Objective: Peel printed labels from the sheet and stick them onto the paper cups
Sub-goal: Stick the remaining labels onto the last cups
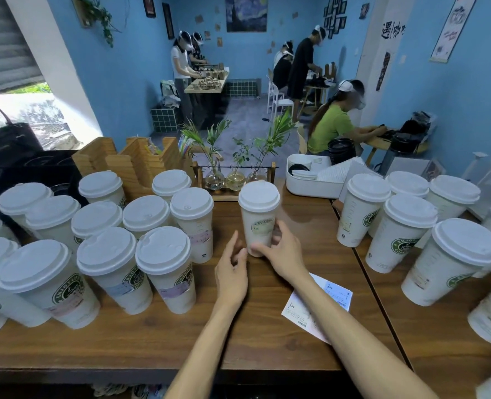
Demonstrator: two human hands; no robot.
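Where the two forearms converge at mid-table, a lidded paper cup (258, 218) stands upright on the wooden table (296, 298), a pale label (263, 227) on the wall that faces the camera. The right hand (281, 254) has its grip on the cup's lower part, thumb across the base at the front and fingers curled round the right side beside the label. The left hand (232, 270) lies just left of the cup's base with its fingers loosely bent and nothing in its grip; whether the fingertips touch the cup cannot be told through the blur. The label sheet (319, 306) lies flat on the table below and to the right, partly covered by the right forearm, its printed lines too small to read. To the left stands a dense group of lidded cups (163, 269), several with a green round logo and pale labels low on their walls. To the right a second group of cups (402, 228) stands across the seam between two tabletops. Behind the held cup are a wooden rack of glass vases with green sprigs (232, 177), a white tray (310, 185) and wooden holders (140, 162). Further back, people work at other tables against blue walls.
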